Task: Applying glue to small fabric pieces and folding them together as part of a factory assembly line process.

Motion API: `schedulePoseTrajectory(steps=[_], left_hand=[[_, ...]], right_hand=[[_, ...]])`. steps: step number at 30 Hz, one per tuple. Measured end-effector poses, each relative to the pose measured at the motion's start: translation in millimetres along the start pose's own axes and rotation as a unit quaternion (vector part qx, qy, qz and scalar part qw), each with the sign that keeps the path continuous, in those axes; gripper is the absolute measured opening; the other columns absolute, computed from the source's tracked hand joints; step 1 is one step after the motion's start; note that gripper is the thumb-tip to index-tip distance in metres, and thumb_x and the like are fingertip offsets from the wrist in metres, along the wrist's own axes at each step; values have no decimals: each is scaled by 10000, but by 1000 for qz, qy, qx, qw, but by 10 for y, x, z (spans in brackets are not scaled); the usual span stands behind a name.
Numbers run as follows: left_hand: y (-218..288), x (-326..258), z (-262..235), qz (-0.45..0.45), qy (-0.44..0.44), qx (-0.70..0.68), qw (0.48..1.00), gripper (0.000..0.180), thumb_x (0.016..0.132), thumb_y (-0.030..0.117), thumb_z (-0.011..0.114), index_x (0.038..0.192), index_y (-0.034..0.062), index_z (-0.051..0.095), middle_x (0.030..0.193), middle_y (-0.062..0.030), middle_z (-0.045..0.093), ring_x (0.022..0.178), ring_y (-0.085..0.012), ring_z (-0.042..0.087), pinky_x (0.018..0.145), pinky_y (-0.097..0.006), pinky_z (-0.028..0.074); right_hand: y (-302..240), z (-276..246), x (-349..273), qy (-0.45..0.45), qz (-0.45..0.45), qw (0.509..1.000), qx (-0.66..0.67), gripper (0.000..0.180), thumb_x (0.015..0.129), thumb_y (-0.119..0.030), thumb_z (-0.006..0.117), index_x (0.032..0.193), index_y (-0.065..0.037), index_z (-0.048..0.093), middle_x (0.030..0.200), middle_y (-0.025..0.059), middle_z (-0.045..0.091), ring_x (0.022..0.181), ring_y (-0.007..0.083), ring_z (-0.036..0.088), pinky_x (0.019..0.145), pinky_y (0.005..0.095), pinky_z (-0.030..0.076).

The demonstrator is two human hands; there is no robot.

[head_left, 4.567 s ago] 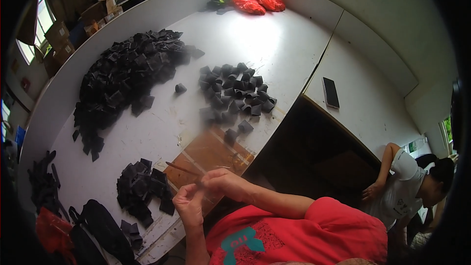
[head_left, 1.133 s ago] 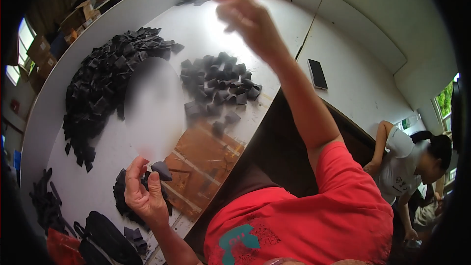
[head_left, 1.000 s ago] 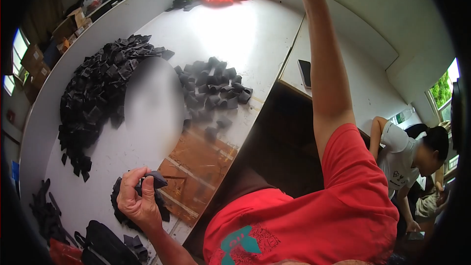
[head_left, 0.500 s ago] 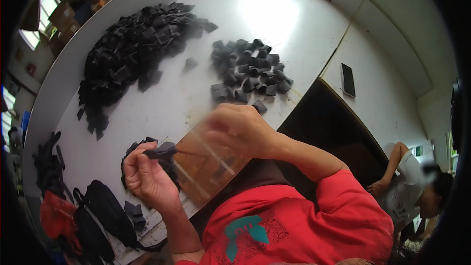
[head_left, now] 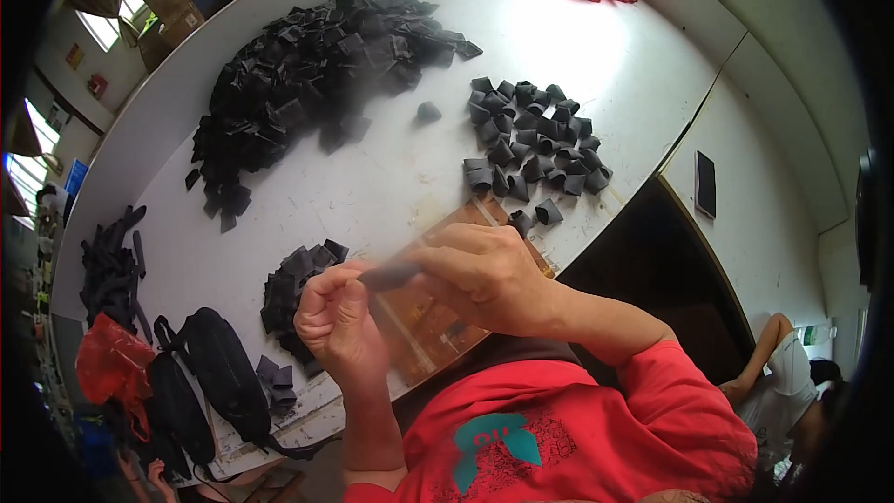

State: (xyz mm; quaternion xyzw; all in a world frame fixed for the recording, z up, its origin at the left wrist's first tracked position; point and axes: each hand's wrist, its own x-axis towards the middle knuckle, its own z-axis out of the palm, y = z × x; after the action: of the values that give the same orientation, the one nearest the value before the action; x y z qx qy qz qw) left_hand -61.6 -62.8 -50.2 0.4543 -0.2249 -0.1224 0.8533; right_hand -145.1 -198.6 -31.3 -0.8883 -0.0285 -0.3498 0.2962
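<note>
Now both hands have met: left hand [head_left: 340,321] and right hand [head_left: 484,270] pinch one flat, dark, limp piece [head_left: 389,276] above the bench [head_left: 372,177].

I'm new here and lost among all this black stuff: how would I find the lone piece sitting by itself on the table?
Start at the white table. Between the big heap of flat black pieces on its left and the cluster of rolled black pieces on its right lies one small black piece. It alone touches nothing else, ringed by bare tabletop.
</note>
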Motion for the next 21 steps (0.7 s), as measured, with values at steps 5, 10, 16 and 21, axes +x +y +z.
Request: schedulePoseTrajectory(steps=[5, 10, 16, 21], left_hand=[[-61, -4, -82, 45, -93, 80, 991, 83, 820, 35, 562, 878, -22, 550, 876, -123, 589, 821, -153, 549, 750, -256, 431], [104, 43, 163, -1, -102, 144, 984, 136, 802, 33, 586, 922, -32, 578, 843, -94, 596, 808, -126, 549, 736, -240, 431], [135, 161, 96, 37, -203, 247, 947, 116, 767, -35, 591, 874, -7, 626, 823, -69, 597, 751, -113, 551, 678, -219, 437], [155, 283, 79, 105, -252, 295, 916, 166, 714, -69, 596, 855, 12, 632, 760, -88, 593, 662, -169, 578, 603, -245, 462]], right_hand=[[72, 8, -59, -8, -33, 999, -19, 126, 696, -126, 651, 720, -46, 556, 638, 44, 493, 555, 208, 521, 451, 311, 409], [45, 33, -127, 32, -45, 998, -35, 126, 685, -114, 644, 706, -43, 542, 644, 48, 494, 556, 214, 520, 456, 316, 411], [-4, -20, -89, 5, 3, 1000, -21, 108, 706, -128, 649, 739, -54, 578, 655, 53, 527, 550, 214, 530, 469, 314, 423], [0, -58, -12, -18, 27, 999, 43, 120, 688, -108, 668, 756, -51, 587, 631, 58, 527, 559, 221, 543, 466, 315, 424]])
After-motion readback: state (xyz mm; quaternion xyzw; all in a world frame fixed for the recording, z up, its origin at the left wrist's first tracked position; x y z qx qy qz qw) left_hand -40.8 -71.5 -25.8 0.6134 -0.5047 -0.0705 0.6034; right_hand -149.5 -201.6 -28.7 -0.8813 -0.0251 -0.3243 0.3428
